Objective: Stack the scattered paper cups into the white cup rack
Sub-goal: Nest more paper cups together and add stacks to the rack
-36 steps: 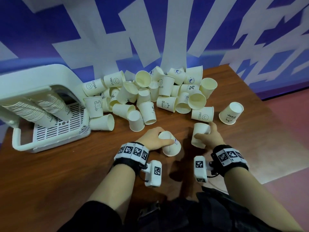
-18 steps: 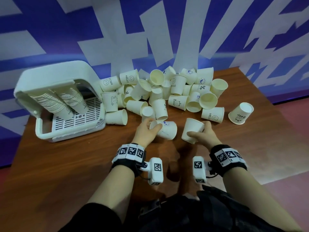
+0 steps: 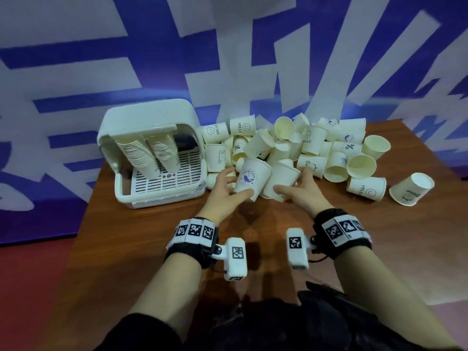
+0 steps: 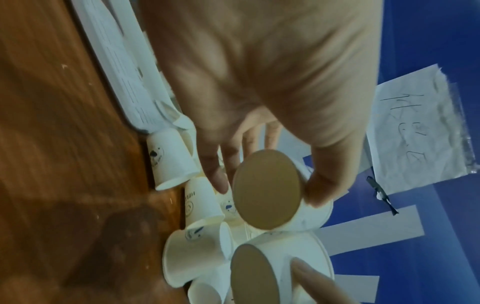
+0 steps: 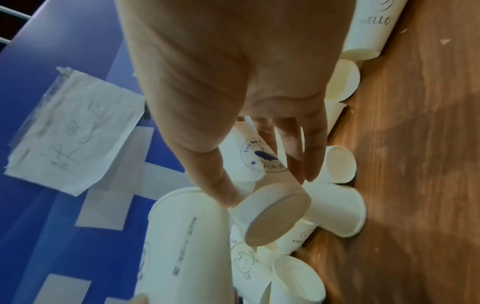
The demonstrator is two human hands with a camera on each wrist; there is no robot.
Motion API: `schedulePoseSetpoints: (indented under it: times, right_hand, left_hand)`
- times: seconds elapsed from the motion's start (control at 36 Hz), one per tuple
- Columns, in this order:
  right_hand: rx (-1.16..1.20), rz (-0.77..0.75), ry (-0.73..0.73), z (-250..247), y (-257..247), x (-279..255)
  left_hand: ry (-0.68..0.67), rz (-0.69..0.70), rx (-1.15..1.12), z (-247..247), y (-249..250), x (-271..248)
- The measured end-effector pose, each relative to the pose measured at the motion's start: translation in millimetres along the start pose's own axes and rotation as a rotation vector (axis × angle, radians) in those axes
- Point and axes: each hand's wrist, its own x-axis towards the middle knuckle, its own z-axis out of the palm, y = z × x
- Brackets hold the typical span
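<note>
The white cup rack (image 3: 152,117) stands at the table's back left, with two slanted stacks of cups (image 3: 152,153) inside. A pile of scattered paper cups (image 3: 314,145) lies to its right. My left hand (image 3: 235,184) grips a cup with a blue round logo (image 3: 250,177), its base (image 4: 267,191) towards me. Beside it, my right hand (image 3: 291,182) grips a plain white cup (image 3: 282,178), thumb on one side and fingers (image 5: 309,164) on the other, base (image 5: 278,218) towards me. The two held cups touch side by side above the table, in front of the pile.
One cup (image 3: 410,190) lies apart at the far right, near the table edge. A blue and white patterned wall (image 3: 253,59) rises behind the table, with a taped paper note (image 4: 415,133) on it. Bare brown tabletop (image 3: 126,249) lies between me and the rack.
Both hands lifted their cups off the table and carried them forward to the pile's front edge, bringing them together. The left cup turned with its base towards me. The head view tilted up.
</note>
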Motion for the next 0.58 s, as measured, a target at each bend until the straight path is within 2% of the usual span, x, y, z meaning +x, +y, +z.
schedulePoseSetpoints:
  times: [0.19, 0.31, 0.58]
  right_hand:
    - [-0.025, -0.095, -0.095, 43, -12, -11]
    - [-0.022, -0.118, -0.139, 64, -17, -20]
    - [-0.080, -0.177, -0.099, 119, -33, -26]
  left_hand:
    - [-0.134, 0.028, 0.152, -39, 1, -16]
    - [-0.176, 0.057, 0.128, -57, -1, -18]
    - [0.025, 0.124, 0.007, -102, -3, -17]
